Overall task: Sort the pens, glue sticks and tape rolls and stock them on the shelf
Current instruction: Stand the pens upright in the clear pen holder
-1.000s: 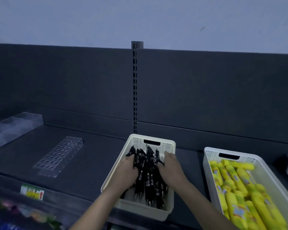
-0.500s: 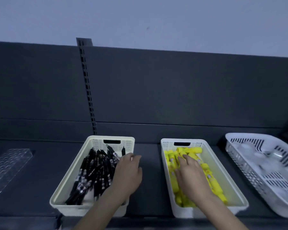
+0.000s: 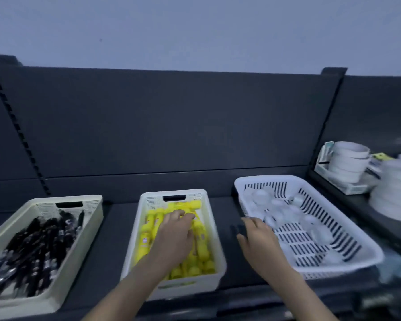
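**Hands over the glue sticks and at the tape basket**

On the dark shelf (image 3: pixel 116 228) three baskets stand side by side. The cream basket (image 3: pixel 95 218) on the left holds black pens (image 3: pixel 39 246). The white middle basket (image 3: pixel 153 200) holds yellow glue sticks (image 3: pixel 152 228). The left hand (image 3: pixel 174 235) lies on them with fingers bent down, and blur hides whether it grips one. The right hand (image 3: pixel 258 242) is relaxed, its fingers loosely extended and holding nothing. It sits at the near left rim of the slotted basket (image 3: pixel 317 205), which holds pale tape rolls (image 3: pixel 261 195). More white rolls (image 3: pixel 347 163) are stacked farther right.
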Demonstrator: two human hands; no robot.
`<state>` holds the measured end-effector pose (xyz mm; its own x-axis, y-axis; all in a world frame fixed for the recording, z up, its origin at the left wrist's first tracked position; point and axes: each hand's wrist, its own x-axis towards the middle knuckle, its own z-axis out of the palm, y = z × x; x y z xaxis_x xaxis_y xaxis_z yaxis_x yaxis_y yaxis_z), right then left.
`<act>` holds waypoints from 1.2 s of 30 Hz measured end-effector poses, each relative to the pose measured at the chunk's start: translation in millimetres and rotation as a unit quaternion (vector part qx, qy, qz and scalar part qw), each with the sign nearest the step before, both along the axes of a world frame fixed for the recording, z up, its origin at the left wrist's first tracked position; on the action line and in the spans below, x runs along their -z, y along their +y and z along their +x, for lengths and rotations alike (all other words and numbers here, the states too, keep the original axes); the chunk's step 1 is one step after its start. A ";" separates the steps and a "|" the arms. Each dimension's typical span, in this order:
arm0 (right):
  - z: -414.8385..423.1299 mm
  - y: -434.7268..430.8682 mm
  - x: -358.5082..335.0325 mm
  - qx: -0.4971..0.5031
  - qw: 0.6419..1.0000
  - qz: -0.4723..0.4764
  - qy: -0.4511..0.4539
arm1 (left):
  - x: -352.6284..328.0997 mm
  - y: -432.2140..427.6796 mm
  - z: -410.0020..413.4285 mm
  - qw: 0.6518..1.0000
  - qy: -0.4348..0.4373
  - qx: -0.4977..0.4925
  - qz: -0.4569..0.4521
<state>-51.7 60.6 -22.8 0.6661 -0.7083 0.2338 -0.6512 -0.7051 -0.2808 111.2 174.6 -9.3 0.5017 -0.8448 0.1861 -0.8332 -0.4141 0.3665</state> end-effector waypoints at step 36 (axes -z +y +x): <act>-120.4 -158.5 6.7 -0.063 0.954 0.286 0.062 | 8.6 -184.3 -138.6 0.941 -0.012 0.169 0.294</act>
<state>-172.2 -98.0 -29.5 0.7515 -0.6090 -0.2538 -0.6250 -0.5339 -0.5695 -27.4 -9.7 -17.9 0.1868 -0.9160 -0.3552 -0.9589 -0.2485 0.1366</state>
